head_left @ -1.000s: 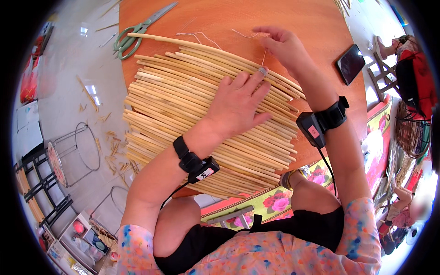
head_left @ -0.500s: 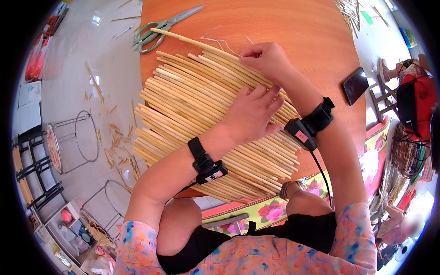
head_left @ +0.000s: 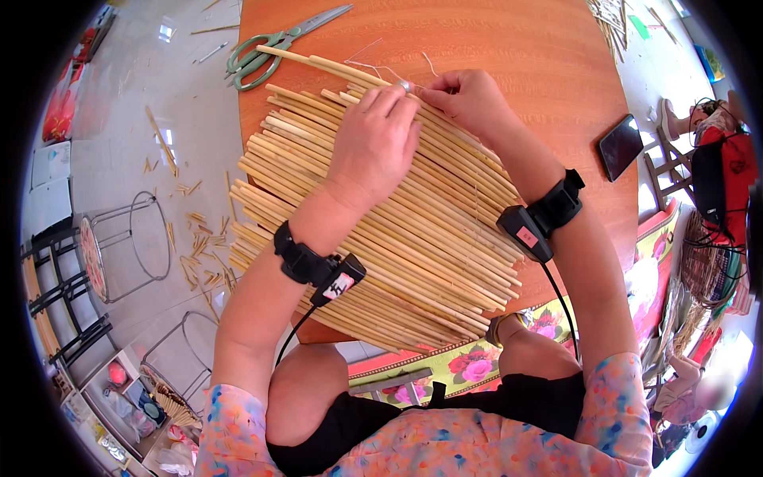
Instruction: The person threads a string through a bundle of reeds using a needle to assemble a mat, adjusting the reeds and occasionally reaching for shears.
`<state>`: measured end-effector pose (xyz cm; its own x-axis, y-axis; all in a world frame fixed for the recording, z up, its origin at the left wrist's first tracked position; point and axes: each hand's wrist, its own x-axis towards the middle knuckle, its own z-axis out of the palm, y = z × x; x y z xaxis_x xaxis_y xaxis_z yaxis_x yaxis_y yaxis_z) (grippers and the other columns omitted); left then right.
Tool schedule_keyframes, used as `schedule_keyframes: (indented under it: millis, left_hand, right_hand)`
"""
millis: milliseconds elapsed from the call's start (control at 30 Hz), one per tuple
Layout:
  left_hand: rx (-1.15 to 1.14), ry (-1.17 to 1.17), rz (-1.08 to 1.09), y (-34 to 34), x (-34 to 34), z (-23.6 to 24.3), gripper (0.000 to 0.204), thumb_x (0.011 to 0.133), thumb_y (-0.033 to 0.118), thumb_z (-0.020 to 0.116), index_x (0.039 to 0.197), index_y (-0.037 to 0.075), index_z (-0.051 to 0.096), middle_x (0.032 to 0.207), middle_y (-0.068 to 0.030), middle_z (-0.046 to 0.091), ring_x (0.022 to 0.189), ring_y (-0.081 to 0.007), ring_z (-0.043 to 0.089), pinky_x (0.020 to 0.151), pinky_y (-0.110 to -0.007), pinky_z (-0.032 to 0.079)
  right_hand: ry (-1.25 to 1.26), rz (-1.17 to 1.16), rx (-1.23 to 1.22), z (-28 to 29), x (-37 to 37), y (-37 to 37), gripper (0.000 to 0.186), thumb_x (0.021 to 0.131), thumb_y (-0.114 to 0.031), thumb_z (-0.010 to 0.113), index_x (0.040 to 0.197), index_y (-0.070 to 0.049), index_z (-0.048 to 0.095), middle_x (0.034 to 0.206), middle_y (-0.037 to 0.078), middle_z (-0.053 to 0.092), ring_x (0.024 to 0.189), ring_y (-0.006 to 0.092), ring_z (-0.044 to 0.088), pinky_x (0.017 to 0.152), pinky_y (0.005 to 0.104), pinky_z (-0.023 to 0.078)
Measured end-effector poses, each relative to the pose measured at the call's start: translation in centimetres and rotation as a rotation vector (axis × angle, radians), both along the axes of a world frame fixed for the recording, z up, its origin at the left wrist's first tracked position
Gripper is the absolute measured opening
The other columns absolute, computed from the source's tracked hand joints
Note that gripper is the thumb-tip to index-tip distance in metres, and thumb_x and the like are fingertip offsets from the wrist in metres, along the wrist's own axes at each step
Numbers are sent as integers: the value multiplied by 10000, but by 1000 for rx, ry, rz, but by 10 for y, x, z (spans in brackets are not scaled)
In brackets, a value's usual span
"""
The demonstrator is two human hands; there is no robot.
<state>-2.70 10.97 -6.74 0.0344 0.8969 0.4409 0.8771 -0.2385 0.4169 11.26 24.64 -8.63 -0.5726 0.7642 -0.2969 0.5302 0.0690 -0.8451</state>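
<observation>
Many pale, straight stalks lie side by side as a mat of stalks point(head_left: 350, 199) on the orange wooden table. My left hand point(head_left: 373, 143) reaches over the mat, its fingers closed on the outermost stalk point(head_left: 338, 68) at the far edge. Close beside it, my right hand point(head_left: 469, 99) pinches with thumb and forefinger at the same edge. White thread point(head_left: 378, 68) loops out by the fingertips, and the right pinch appears to hold it. Exactly what lies between the fingertips is partly hidden. Another long stalk point(head_left: 274, 52) sticks out farther left.
Green-handled scissors point(head_left: 266, 60) lie at the table's far left, a black phone point(head_left: 619, 148) near its right edge. Stalk offcuts point(head_left: 203, 238) litter the floor at left, beside metal-framed stools point(head_left: 131, 246). A flowered cloth point(head_left: 469, 370) shows below the table.
My left hand has moved from the middle of the mat up and left to its far edge, beside my right hand. A second stalk end now shows there. The right hand stays nearly in place.
</observation>
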Motion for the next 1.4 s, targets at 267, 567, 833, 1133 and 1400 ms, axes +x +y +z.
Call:
schedule_keyframes:
  millis: [267, 567, 833, 1133, 1400]
  left_hand:
    - [34, -7, -11, -3, 4, -16, 161, 831, 19, 695, 973, 8, 621, 1209, -159, 643, 1005, -320, 612, 873, -395, 528]
    - [-16, 69, -55, -4, 0, -14, 219, 818, 42, 713, 1011, 5, 615, 1190, -150, 645, 1018, -311, 609, 885, -396, 524]
    - [-70, 104, -168, -10, 26, 3, 182, 852, 128, 665, 1005, 30, 645, 1204, -109, 639, 1074, -253, 609, 866, -419, 478]
    - [-90, 85, -326, -11, 49, -17, 440, 822, 190, 723, 1236, 91, 613, 1336, -48, 575, 1284, -229, 495, 955, -404, 428]
    - [-127, 140, -296, -13, 48, -17, 445, 845, 248, 711, 1257, 122, 600, 1394, -24, 544, 1362, -228, 439, 1059, -536, 354]
  right_hand:
    - [28, 2, -36, 3, -1, -4, 222, 907, -231, 744, 919, -9, 726, 768, 21, 663, 667, 82, 562, 598, 257, 460]
    - [231, -88, -329, 7, 6, -2, 169, 923, -168, 712, 939, 0, 718, 817, 31, 698, 694, 89, 595, 625, 253, 501]
    - [297, -87, -437, 2, 19, 4, 170, 914, -172, 735, 965, -12, 705, 789, 7, 658, 659, 71, 549, 578, 236, 453]
    - [153, 16, -394, 27, 24, 7, 198, 925, -185, 735, 1000, -3, 720, 728, -10, 618, 597, 42, 516, 506, 208, 399]
    - [48, 71, -228, 36, 27, 11, 253, 916, -260, 737, 1029, -35, 754, 685, -38, 575, 586, 42, 470, 504, 222, 357]
